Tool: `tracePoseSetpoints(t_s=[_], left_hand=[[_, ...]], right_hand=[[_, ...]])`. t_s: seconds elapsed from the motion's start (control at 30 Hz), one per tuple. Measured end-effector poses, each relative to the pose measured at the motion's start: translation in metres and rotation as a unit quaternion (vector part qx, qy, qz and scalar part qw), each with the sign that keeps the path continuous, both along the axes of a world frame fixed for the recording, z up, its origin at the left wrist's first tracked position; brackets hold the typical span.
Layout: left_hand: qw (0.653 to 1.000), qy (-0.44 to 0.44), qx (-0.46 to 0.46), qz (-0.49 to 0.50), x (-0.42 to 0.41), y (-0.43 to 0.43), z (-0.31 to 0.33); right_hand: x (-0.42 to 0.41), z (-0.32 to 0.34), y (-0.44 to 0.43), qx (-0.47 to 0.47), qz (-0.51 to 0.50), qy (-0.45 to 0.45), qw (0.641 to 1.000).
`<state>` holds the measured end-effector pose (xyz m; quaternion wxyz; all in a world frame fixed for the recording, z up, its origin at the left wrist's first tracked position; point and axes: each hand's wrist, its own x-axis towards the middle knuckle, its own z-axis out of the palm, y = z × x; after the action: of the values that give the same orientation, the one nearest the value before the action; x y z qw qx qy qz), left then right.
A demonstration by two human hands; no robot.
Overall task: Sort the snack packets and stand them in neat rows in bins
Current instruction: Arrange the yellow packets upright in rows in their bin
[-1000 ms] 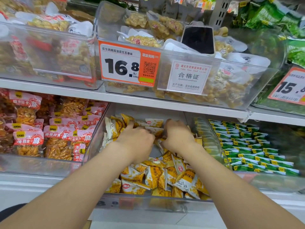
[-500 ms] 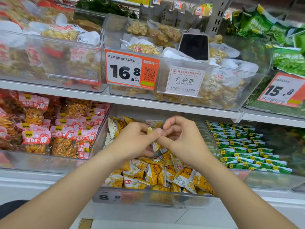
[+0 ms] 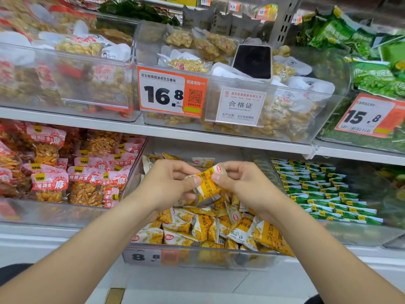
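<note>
Since a second ago our left hand (image 3: 168, 186) and right hand (image 3: 246, 186) are up out of the clear bin (image 3: 197, 257). Between them we pinch one yellow packet (image 3: 208, 183), tilted, thumbs and fingers curled on its two ends. It hangs just above the loose packets (image 3: 203, 229) heaped below our wrists.

Glossy plastic yellow pkts (image 3: 206, 229) (clear plastic bin (image 3: 197, 257)).

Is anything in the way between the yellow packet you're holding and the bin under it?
Nothing visible blocks it. The left hand and right hand pinch the yellow packet right above the open clear bin. A jumbled heap of packets fills its front; its back is hidden behind the hands.
</note>
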<state>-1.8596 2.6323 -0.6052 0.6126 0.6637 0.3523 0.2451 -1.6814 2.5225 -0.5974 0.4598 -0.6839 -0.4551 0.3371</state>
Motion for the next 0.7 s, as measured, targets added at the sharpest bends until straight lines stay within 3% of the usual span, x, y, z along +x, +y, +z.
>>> tracePoseSetpoints(t_s=[0.13, 0.17, 0.23, 0.3, 0.37, 0.53, 0.7], left_hand=[[0.999, -0.027, -0.002, 0.04, 0.005, 0.004, -0.004], [0.999, -0.011, 0.026, 0.043, 0.004, 0.006, -0.006], [0.986, 0.066, 0.151, 0.035, 0.001, 0.009, -0.01], [0.952, 0.134, 0.274, 0.0, -0.001, 0.006, -0.014], [0.908, 0.175, 0.376, -0.057, -0.002, 0.001, -0.019], [0.748, 0.294, 0.571, -0.168, -0.007, -0.003, -0.033], [0.685, 0.316, 0.639, -0.151, -0.01, 0.0, -0.029]], right_hand=[[0.001, 0.0, 0.01, -0.004, 0.019, -0.03, 0.999], [0.005, -0.003, 0.013, -0.01, 0.01, -0.071, 0.997], [0.014, -0.009, 0.02, -0.036, -0.039, -0.259, 0.965], [0.017, -0.009, 0.026, -0.065, -0.061, -0.403, 0.911], [0.017, -0.008, 0.035, -0.088, -0.018, -0.433, 0.897], [0.014, -0.039, 0.063, -0.195, 0.069, -0.472, 0.857], [0.02, -0.046, 0.087, -0.185, 0.007, -0.414, 0.891]])
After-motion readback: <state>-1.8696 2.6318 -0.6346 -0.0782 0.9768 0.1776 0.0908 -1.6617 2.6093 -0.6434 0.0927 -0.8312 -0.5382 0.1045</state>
